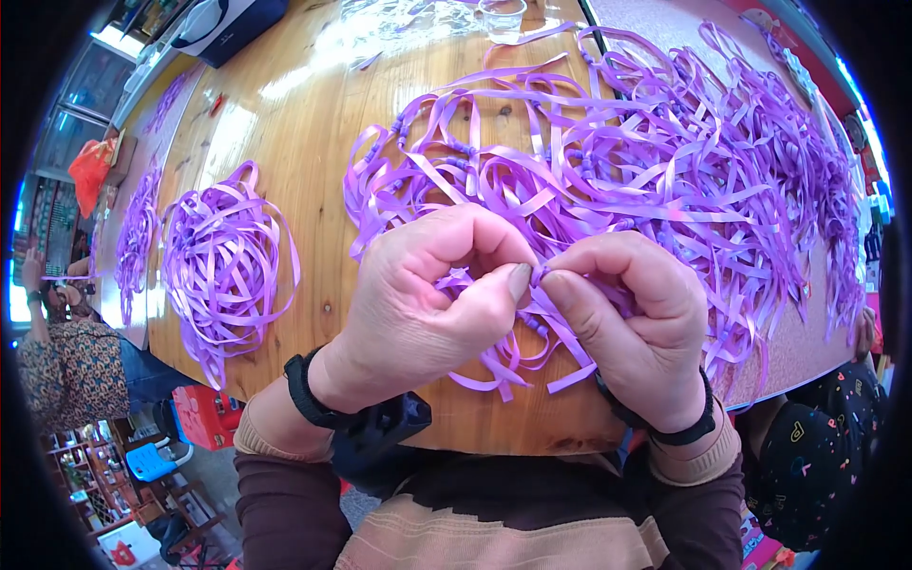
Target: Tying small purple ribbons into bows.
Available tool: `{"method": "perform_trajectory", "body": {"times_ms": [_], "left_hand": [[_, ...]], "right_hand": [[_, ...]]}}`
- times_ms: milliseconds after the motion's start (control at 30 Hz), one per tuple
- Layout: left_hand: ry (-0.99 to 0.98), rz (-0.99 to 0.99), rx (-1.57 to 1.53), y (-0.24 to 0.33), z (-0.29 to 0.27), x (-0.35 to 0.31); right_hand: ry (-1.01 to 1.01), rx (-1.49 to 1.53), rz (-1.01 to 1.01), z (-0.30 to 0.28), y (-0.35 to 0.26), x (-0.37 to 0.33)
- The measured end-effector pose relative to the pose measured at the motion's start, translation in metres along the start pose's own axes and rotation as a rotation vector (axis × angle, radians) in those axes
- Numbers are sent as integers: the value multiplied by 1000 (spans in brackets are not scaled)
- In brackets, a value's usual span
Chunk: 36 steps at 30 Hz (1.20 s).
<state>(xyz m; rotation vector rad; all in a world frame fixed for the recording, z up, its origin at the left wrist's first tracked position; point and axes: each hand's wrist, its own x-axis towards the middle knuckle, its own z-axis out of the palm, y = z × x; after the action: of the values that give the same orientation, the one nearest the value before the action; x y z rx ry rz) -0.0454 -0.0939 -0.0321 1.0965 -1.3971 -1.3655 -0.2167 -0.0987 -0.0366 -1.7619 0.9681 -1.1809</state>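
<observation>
Over the front part of the wooden table, my left hand (427, 290) and my right hand (641, 318) meet fingertip to fingertip. Both pinch a short purple piece of satin ribbon (539, 275) between thumb and forefinger. Loose ribbon tails (502, 383) lie below the hands, near the table edge. A large tangle of purple ribbons (684, 180), with small darker coiled or knotted spots, spreads behind and to the right of my hands. Left of my left hand lies a separate oval heap of purple ribbon (223, 271). My fingers partly cover the pinched piece.
On the wooden table (285, 123), a clear plastic cup (503, 13) stands at the far edge beside crinkled clear plastic (408, 27). A dark blue bag (228, 30) sits far left. Other people sit at the left (76, 370) and right (822, 446). Beyond the left edge is a blue stool (150, 462).
</observation>
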Motion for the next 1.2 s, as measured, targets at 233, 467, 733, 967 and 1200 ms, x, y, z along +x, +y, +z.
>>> {"method": "perform_trajectory", "body": {"times_ms": [233,467,733,967,1200], "left_hand": [[-49,79,193,5,-2,-1],[-35,261,411,3,-1,1],[38,417,544,-3,0,2],[17,458,559,-4,-4,3],[-123,520,565,3,-8,9]], "right_hand": [[29,202,77,6,12,-5],[-127,197,340,-4,-7,-6],[-81,311,337,-6,-3,-3],[-52,320,363,-9,-8,-3],[-31,334,407,-12,-14,-1]]}}
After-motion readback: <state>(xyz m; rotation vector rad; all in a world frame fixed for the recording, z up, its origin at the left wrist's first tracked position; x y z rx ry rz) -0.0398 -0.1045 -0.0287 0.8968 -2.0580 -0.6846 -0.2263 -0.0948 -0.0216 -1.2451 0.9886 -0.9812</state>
